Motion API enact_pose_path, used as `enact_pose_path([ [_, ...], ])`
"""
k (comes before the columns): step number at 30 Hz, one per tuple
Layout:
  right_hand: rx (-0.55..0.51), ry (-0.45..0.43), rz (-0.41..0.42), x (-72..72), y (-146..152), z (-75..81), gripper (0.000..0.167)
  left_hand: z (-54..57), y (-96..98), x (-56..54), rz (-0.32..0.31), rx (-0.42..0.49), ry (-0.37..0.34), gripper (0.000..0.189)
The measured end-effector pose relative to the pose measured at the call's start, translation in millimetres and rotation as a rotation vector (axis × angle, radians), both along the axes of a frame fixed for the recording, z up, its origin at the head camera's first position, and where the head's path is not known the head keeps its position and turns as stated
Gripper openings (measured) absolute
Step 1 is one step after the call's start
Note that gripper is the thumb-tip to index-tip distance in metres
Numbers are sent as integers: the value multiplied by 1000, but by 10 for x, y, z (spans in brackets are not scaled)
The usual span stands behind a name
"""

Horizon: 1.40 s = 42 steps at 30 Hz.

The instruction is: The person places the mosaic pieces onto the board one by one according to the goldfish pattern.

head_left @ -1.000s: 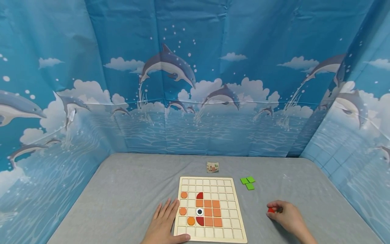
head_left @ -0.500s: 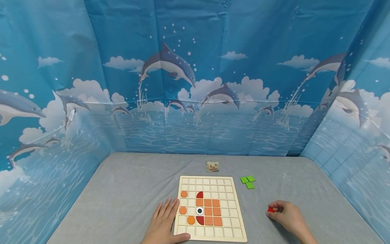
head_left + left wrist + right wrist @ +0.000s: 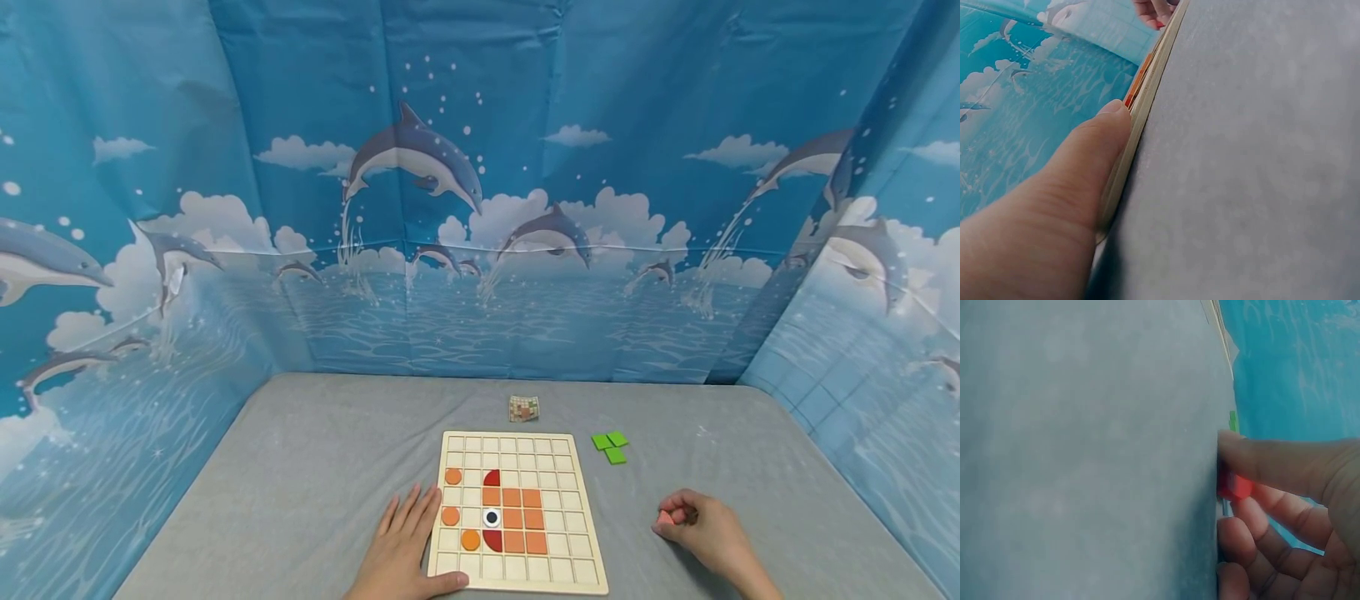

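Observation:
My left hand rests beside the wooden grid board, fingers spread along its left edge and thumb on the front left corner. The left wrist view has that thumb pressing the board's rim. Set in the board are salmon squares, dark red quarter-round pieces, orange discs and a black-and-white eye piece. To the right of the board, low over the table, my right hand pinches a small red piece between thumb and fingers; its full outline is hidden.
Three green square tiles lie right of the board's far corner. A small printed pattern card lies behind the board. The grey cloth-covered table meets a dolphin-print curtain at the back and sides.
The red piece has turned slightly in my right fingers, and its visible face now looks paler. My right hand has barely shifted; my left hand stays on the board.

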State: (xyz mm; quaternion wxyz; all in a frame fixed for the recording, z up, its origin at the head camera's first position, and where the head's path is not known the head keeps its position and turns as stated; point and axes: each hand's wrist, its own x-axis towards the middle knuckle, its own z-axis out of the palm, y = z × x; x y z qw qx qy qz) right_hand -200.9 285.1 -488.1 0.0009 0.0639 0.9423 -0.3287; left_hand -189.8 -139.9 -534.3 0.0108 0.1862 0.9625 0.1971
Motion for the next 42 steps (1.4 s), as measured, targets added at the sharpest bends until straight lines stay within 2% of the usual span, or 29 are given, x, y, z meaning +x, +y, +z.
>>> enact_pose_path([
  [7, -24, 6, -2, 13, 2, -5, 22, 3, -1, 0, -1, 2, 0, 115],
  [17, -83, -33, -20, 41, -43, -22, 20, 23, 10, -2, 7, -4, -12, 115],
  [26, -166, -57, -32, 73, -267, 9, 20, 22, 7, -1, 5, -4, -12, 115],
  [34, -307, -67, 121, 103, -520, 79, 23, 30, 6, 10, 6, -3, -4, 114],
  [42, -372, -81, 181, 98, -787, 135, 26, 38, 9, 24, 6, -5, 5, 115],
])
